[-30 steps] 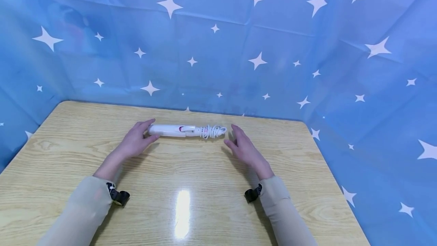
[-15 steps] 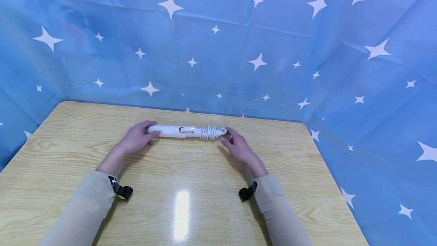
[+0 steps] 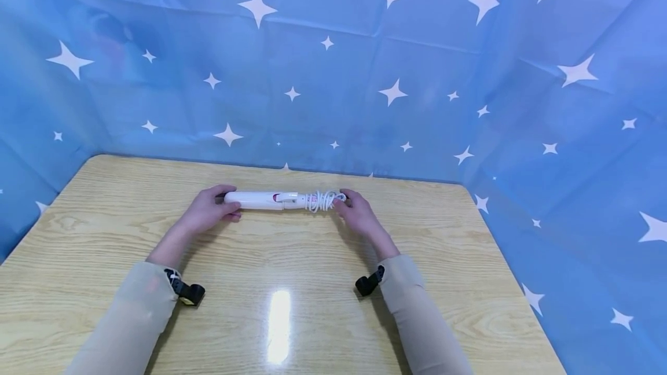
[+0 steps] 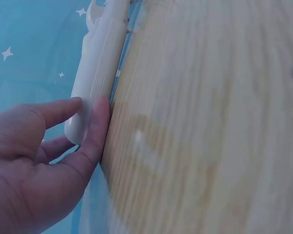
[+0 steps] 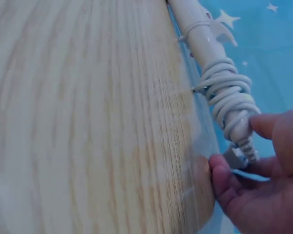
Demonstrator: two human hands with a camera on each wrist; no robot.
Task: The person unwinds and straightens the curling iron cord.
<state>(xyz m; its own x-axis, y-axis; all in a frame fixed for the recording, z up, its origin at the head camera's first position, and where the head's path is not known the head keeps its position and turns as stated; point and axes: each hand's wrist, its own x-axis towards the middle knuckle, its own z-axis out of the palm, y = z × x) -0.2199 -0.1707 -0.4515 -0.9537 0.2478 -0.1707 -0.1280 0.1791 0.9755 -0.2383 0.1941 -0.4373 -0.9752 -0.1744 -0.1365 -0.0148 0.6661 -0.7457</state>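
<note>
A white curling iron (image 3: 255, 200) lies lengthwise across the far part of the wooden table, its lever near the middle. White cord (image 3: 320, 201) is wound in several loops round its right-hand end. My left hand (image 3: 207, 212) holds the thick left end; in the left wrist view the thumb lies on one side of the white barrel (image 4: 100, 58) and fingers on the other. At the corded end, my right hand (image 3: 359, 216) pinches the tip. The right wrist view has its thumb against the handle end below the cord loops (image 5: 227, 92), with fingers behind the plug.
The light wood table (image 3: 312, 259) has rounded far corners. Right behind it hangs a blue cloth (image 3: 333, 74) with white stars. Black wrist cameras (image 3: 191, 294) sit at both cuffs. A bright light reflection shows on the near tabletop.
My right hand has moved left and come onto the corded end of the curling iron. My left hand has closed in on the thick end. The curling iron stays nearly in place.
</note>
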